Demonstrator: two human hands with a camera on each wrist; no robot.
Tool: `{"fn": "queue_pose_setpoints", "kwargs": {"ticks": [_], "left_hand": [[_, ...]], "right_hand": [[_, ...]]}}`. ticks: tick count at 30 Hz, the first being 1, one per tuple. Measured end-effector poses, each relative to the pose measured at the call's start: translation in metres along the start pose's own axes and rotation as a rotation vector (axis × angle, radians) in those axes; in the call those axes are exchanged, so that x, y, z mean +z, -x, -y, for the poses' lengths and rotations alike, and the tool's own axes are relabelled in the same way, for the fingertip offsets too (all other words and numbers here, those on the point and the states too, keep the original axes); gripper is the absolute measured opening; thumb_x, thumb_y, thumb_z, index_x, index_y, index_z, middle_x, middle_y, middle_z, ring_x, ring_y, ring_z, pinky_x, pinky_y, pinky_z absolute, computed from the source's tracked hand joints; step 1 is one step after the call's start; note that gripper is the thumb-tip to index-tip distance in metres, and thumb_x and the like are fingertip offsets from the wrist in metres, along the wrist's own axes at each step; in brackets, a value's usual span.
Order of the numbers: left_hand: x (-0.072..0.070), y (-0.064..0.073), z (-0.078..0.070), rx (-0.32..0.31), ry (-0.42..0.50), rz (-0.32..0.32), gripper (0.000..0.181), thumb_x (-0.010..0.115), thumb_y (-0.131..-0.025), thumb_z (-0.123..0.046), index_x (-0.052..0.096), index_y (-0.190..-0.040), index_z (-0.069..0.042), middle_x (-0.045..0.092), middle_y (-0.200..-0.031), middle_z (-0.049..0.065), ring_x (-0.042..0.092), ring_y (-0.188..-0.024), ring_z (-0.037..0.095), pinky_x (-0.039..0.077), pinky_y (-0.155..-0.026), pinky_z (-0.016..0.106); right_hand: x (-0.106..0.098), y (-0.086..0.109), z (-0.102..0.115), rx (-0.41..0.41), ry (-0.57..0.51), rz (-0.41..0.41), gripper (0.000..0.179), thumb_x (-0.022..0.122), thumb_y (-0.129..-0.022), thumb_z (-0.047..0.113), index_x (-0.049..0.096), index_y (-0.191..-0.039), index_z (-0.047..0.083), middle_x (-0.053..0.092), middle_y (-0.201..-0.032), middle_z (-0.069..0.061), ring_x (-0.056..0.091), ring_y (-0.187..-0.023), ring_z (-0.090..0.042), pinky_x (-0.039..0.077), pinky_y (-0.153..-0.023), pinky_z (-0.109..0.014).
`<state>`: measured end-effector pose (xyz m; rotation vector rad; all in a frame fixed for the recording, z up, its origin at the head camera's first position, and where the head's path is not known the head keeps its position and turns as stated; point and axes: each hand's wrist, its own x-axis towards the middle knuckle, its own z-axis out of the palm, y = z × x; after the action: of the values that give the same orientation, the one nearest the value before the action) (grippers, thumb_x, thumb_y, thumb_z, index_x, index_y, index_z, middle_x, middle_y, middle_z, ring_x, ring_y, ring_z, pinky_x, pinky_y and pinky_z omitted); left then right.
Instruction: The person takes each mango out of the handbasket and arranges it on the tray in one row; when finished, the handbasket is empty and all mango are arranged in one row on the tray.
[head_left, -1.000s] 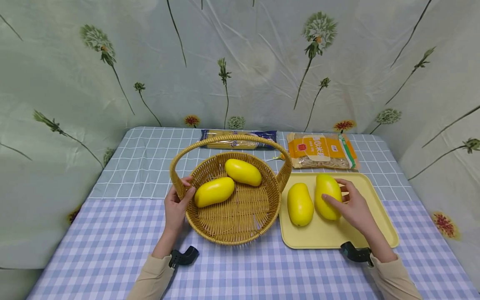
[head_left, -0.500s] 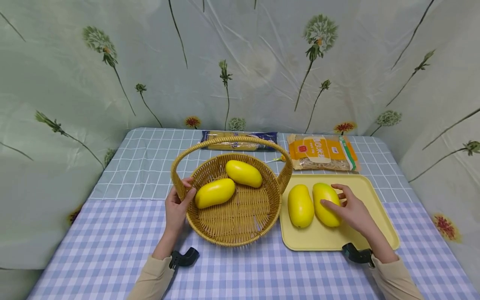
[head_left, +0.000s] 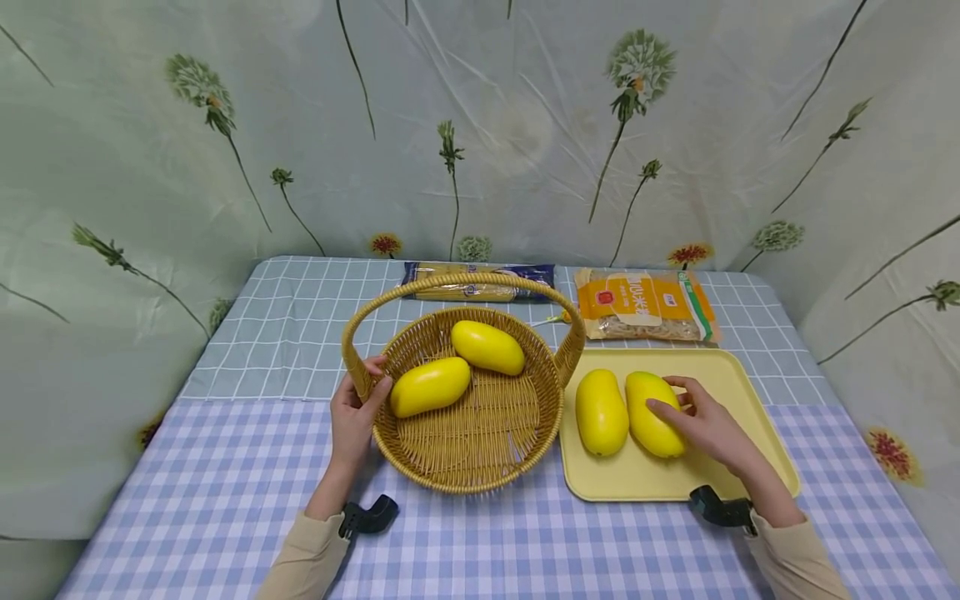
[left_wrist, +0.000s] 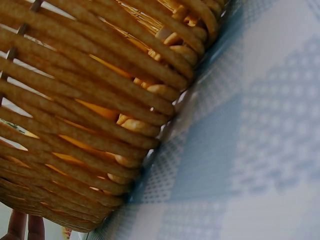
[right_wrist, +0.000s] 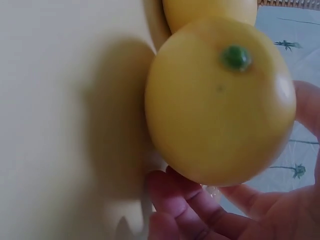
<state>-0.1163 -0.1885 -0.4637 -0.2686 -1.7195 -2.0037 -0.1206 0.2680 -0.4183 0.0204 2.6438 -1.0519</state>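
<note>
Hands: two. The left hand (head_left: 358, 408) grasps the basket at the foot of its handle, thumb over the inner rim. The right hand (head_left: 701, 421) grasps the fourth fruit, its fingers curled against the right flank and underside, its thumb on top.

Fruits, yellow, mango-shaped: four. Two lie in the basket: the first fruit (head_left: 431, 387) at the left wall, just beside the left hand's fingers; the second fruit (head_left: 488, 347) toward the far side. Two are at the tray: the third fruit (head_left: 602, 412), next to the basket and apart from any fingers; and the fourth fruit (head_left: 651, 421), just beside it, between the right thumb and fingers, greenish at its far end, with a green nub in the right wrist view. Whether its full weight rests on the tray cannot be told.

Basket (head_left: 468, 437): one, woven, brown, upright, with one arched handle (head_left: 351, 350).

Tray (head_left: 622, 479): one, pale yellow, rectangular, right of the basket.

Packets: two, behind; one blue-ended packet (head_left: 480, 293) of long strands, one orange packet (head_left: 645, 304) with a clear window.

Small yellow item: one (head_left: 564, 317), partly hidden by the handle.

Black wrist devices: two (head_left: 370, 514).

Desk (head_left: 262, 450): one, covered in two check patterns.
</note>
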Motion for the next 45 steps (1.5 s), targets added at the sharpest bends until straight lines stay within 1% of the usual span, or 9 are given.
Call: {"fn": "queue_pose_setpoints", "kwargs": {"ticks": [9,17,25,30,33,35,40,43,45], "left_hand": [[0.001,-0.001,-0.002,-0.028,-0.023,-0.011,0.014,0.057,-0.09,0.009,0.048,-0.098,0.015,0.056,-0.117,0.026,0.051,-0.117,0.023,0.039,-0.097,0.026],[0.001,-0.001,-0.002,-0.026,-0.018,-0.009,0.015,0.057,-0.09,0.009,0.047,-0.098,0.017,0.055,-0.117,0.027,0.05,-0.117,0.024,0.039,-0.097,0.026],[0.002,-0.001,-0.002,-0.036,-0.028,-0.01,0.016,0.057,-0.09,0.008,0.047,-0.099,0.016,0.055,-0.118,0.026,0.05,-0.117,0.025,0.039,-0.097,0.025],[0.001,0.0,-0.001,-0.027,-0.022,-0.008,0.014,0.056,-0.09,0.01,0.047,-0.099,0.016,0.056,-0.117,0.026,0.05,-0.117,0.025,0.039,-0.097,0.026],[0.001,0.0,-0.001,-0.029,-0.023,-0.008,0.014,0.057,-0.09,0.009,0.048,-0.098,0.015,0.056,-0.117,0.025,0.05,-0.117,0.025,0.039,-0.097,0.026],[0.001,0.0,-0.001,-0.034,-0.028,-0.012,0.014,0.057,-0.09,0.009,0.048,-0.098,0.015,0.056,-0.117,0.025,0.05,-0.117,0.025,0.039,-0.097,0.026],[0.002,0.001,-0.003,-0.051,-0.037,-0.022,0.014,0.057,-0.09,0.009,0.048,-0.099,0.015,0.055,-0.117,0.026,0.05,-0.117,0.024,0.039,-0.098,0.026],[0.002,0.001,-0.004,-0.051,-0.037,-0.021,0.014,0.057,-0.09,0.009,0.048,-0.099,0.015,0.055,-0.118,0.027,0.05,-0.117,0.025,0.039,-0.098,0.026],[0.002,0.001,-0.005,-0.047,-0.037,-0.02,0.014,0.057,-0.09,0.009,0.048,-0.099,0.015,0.055,-0.117,0.027,0.051,-0.117,0.025,0.039,-0.097,0.027]], "right_hand": [[-0.002,0.001,0.001,0.012,0.002,0.058,0.081,0.049,-0.094,0.054,0.02,-0.144,-0.003,0.044,-0.116,-0.028,0.046,-0.097,-0.035,0.043,-0.073,-0.037],[-0.003,0.005,0.001,0.014,0.058,0.054,0.081,0.046,-0.094,0.055,0.02,-0.143,-0.005,0.043,-0.123,-0.034,0.045,-0.106,-0.042,0.044,-0.081,-0.05],[-0.006,0.008,0.001,-0.022,0.097,0.009,0.08,0.047,-0.095,0.052,0.022,-0.142,-0.007,0.042,-0.126,-0.037,0.049,-0.105,-0.044,0.046,-0.08,-0.052],[-0.006,0.011,0.002,-0.059,0.124,-0.072,0.079,0.049,-0.095,0.05,0.025,-0.141,-0.009,0.044,-0.124,-0.036,0.052,-0.099,-0.044,0.047,-0.076,-0.052],[-0.003,0.014,0.004,-0.122,0.139,-0.181,0.073,0.053,-0.095,0.046,0.031,-0.14,-0.007,0.046,-0.124,-0.033,0.05,-0.101,-0.044,0.046,-0.076,-0.055],[0.001,0.014,0.006,-0.198,0.145,-0.281,0.064,0.057,-0.094,0.04,0.039,-0.137,-0.005,0.047,-0.123,-0.029,0.05,-0.102,-0.043,0.045,-0.075,-0.054],[0.012,0.013,0.015,-0.443,0.147,-0.505,0.038,0.069,-0.088,0.017,0.058,-0.12,0.0,0.058,-0.113,-0.017,0.052,-0.097,-0.031,0.043,-0.072,-0.036],[0.017,0.012,0.025,-0.596,0.109,-0.561,0.032,0.073,-0.081,0.004,0.065,-0.112,0.003,0.063,-0.105,-0.01,0.054,-0.093,-0.025,0.04,-0.073,-0.027],[0.019,0.012,0.034,-0.688,0.077,-0.571,0.033,0.075,-0.076,-0.002,0.067,-0.108,0.004,0.065,-0.101,-0.007,0.055,-0.092,-0.021,0.04,-0.074,-0.022]]}}
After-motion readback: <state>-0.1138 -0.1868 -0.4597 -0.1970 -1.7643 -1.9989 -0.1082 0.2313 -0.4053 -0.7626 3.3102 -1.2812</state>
